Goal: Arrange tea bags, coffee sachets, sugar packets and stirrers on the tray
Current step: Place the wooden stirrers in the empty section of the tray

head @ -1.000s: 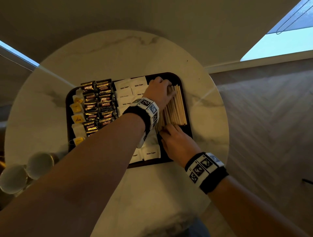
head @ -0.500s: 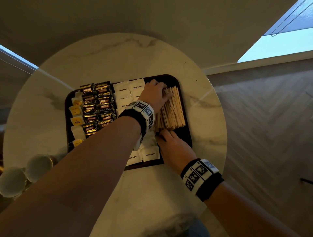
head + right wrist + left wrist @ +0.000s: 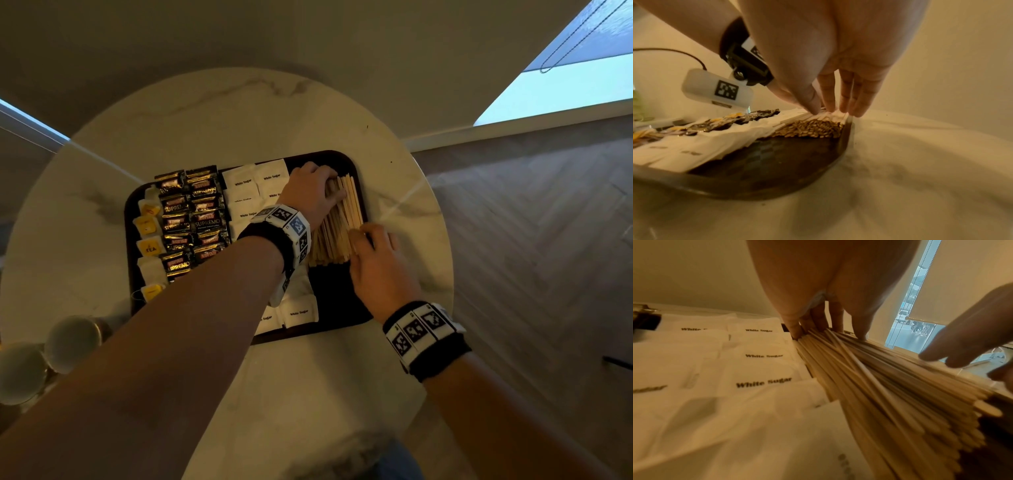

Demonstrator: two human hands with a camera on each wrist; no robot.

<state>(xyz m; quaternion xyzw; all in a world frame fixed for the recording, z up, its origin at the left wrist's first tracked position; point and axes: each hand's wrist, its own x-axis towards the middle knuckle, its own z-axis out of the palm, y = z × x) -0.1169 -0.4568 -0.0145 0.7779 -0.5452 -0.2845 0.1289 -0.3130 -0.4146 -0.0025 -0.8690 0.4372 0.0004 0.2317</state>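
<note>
A dark tray (image 3: 342, 301) on the round marble table holds yellow tea bags (image 3: 149, 246) at the left, then black coffee sachets (image 3: 195, 216), then white sugar packets (image 3: 257, 181). A pile of wooden stirrers (image 3: 339, 226) lies at its right. My left hand (image 3: 313, 192) reaches across and presses straight fingers (image 3: 835, 321) against the stirrers' (image 3: 879, 386) far ends. My right hand (image 3: 373, 253) touches the pile's right side near its near end, fingers (image 3: 857, 100) extended onto the top stirrers (image 3: 813, 126). Neither hand grips anything.
Two pale cups (image 3: 72, 342) stand at the table's left edge. The tray's near right corner (image 3: 777, 162) is bare. The marble table (image 3: 308, 394) extends in front of the tray, and wooden floor lies to the right.
My right hand has moved from the stirrers' near ends up and right to the side of the pile. The left hand stays at the far ends.
</note>
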